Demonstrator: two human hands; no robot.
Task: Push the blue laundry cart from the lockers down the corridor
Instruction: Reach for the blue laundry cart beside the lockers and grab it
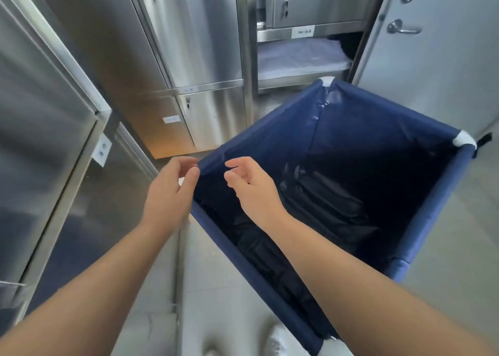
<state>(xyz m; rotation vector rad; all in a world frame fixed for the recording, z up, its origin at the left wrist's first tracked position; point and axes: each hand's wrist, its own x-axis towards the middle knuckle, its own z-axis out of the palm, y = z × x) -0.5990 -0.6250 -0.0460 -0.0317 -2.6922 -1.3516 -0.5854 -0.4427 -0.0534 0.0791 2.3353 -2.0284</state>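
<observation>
**Hands hovering at cart corner**

Steel lockers standing at 10–12 o'clock. Left hand and right hand, both loosely curled, gripping nothing, near the corner. One blue laundry cart sitting at 3 o'clock, holding dark bagged contents.

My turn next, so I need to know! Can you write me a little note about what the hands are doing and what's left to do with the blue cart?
Left hand: open, at the near-left corner of the blue cart, no grip.
Right hand: open, above the cart's rim, holding nothing.
Cart: by the steel lockers, dark bag inside.
Done: hands brought to the cart.
Left: grip the rim and push it down the corridor.
</observation>
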